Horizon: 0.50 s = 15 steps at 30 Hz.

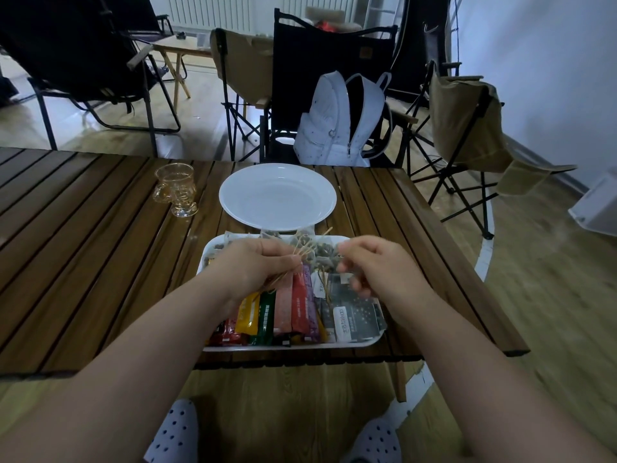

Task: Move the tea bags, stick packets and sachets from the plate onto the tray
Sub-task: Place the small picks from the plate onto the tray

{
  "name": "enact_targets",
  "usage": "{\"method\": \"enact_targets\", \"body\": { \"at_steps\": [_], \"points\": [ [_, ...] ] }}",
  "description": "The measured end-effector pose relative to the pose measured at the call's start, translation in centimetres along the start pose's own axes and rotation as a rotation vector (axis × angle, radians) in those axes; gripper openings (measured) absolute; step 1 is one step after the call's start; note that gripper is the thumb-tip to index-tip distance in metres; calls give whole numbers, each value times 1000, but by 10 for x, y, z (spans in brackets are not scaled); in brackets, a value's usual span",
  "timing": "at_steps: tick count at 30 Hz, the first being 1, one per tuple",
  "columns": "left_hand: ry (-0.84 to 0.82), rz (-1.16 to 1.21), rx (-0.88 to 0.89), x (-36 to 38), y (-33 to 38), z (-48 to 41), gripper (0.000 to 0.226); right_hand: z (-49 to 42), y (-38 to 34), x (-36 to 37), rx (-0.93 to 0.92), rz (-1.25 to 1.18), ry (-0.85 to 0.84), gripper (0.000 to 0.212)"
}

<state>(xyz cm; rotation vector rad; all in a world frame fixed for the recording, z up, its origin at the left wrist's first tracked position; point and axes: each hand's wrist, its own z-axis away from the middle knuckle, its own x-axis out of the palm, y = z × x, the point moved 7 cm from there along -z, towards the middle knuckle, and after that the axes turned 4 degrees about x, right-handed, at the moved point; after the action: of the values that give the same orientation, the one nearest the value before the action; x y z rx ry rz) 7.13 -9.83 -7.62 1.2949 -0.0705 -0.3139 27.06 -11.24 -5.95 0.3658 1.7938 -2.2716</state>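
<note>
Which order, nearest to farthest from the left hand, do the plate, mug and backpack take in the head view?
From the left hand, pinching strings over the tray:
1. Plate, just beyond it, mid-table.
2. Mug, farther, left on the table.
3. Backpack, farthest, behind the table.

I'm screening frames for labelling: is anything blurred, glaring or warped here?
Head view: the right hand is motion-blurred, while the left hand, pinching strings, is sharper. The light is dim, with a soft sheen on the plate. The wide lens bows the edges of the table.
</note>
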Motion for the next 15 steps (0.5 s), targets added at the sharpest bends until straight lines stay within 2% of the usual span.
{"method": "enact_targets", "body": {
  "at_steps": [1,3,10,15],
  "points": [
    [-17,-23,-1,3,0,0,14,2,-4,-2,-22,-95,-12,17],
    [-45,-71,-5,8,0,0,12,3,-8,-2,-51,-131,-40,16],
    [-79,-195,28,20,2,-1,10,0,-3,-4,-69,14,-107,11],
    [-58,-211,35,19,0,-2,12,2,2,-8,5,198,-210,11]
  ]
}}
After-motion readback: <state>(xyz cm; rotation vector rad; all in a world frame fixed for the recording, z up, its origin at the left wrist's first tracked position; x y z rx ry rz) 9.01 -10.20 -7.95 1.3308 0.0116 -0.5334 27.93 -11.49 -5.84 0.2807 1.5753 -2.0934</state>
